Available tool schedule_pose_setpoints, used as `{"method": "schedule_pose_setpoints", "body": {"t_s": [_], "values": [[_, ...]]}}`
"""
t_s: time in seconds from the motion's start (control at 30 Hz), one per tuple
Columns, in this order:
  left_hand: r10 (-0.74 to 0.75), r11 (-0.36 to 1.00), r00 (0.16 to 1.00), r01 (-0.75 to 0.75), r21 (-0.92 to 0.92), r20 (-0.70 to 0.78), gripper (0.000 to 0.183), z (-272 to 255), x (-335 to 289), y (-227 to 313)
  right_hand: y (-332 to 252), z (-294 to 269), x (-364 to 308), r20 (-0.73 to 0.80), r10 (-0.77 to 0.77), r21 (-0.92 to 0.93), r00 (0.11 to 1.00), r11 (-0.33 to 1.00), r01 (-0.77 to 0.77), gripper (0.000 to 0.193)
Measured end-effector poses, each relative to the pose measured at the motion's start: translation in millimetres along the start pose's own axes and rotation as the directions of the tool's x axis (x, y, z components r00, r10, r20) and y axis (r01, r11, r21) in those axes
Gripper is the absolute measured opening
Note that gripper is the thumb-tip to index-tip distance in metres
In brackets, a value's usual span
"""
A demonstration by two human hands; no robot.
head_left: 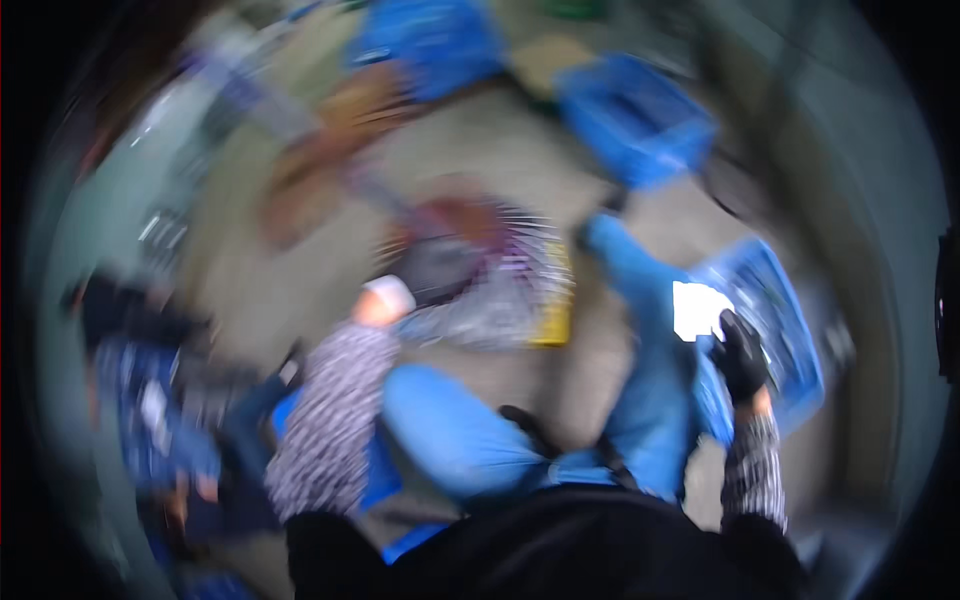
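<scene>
Gripping, with gloved right fingers (728,322), the lower right corner of a white piece (697,312) beside right leg (647,345) and blue crate (808,385); probably handling light, suiting an edge pinch; pointing up-left, showing no clear long axis. Holding left hand (432,272) near clear plastic (485,312), blurring too much to tell its grip.

The person wore a black garment (560,550) over the torso, its details lost in blur. The left sleeve (335,425) and the right sleeve (755,470) were long and bore a mottled dark-and-pale pattern, greyish with a faint purple tinge. A black glove (743,368) covered the right hand (740,355), while a pale band (391,295) showed at the left wrist. The trousers (460,430) were bright blue, and a dark strap (614,462) showed near the lap.
</scene>
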State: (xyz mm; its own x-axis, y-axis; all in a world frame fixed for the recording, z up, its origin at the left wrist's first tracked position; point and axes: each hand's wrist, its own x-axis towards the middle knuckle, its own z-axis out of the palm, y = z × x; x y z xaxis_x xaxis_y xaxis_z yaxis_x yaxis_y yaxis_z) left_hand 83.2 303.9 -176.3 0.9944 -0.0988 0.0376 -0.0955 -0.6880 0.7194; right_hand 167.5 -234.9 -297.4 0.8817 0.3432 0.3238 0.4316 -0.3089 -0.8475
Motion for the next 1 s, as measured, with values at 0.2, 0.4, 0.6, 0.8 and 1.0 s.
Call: {"method": "schedule_pose_setpoints", "body": {"t_s": [0.2, 0.4, 0.6, 0.8, 1.0], "values": [[0.06, 0.954, 0.977, 0.003, 0.299, -0.204, 0.029, 1, -1, 17, -105, 141, 56, 0.015, -0.533, -0.132, 0.846, 0.838, 0.53, 0.028], [0.019, 0.944, 0.895, 0.13, 0.304, -0.445, 0.033, -12, -45, 90, -170, 187, 85, 0.469, -0.102, 0.321, 0.877, 0.945, -0.062, 0.026], [-0.094, 0.973, 0.917, 0.168, 0.161, -0.388, 0.031, 9, -75, 125, -208, 191, 107, 0.53, -0.048, 0.523, 0.847, 0.804, -0.282, 0.029], [-0.31, 0.94, 0.861, 0.341, 0.006, -0.403, 0.025, 21, -67, 133, -235, 167, 96, 0.357, -0.19, 0.303, 0.914, 0.95, 0.079, 0.047], [-0.395, 0.897, 0.896, 0.329, -0.297, -0.203, 0.024, 46, -67, 143, -259, 162, 68, 0.556, -0.267, -0.231, 0.787, 0.86, 0.455, 0.073]]}}
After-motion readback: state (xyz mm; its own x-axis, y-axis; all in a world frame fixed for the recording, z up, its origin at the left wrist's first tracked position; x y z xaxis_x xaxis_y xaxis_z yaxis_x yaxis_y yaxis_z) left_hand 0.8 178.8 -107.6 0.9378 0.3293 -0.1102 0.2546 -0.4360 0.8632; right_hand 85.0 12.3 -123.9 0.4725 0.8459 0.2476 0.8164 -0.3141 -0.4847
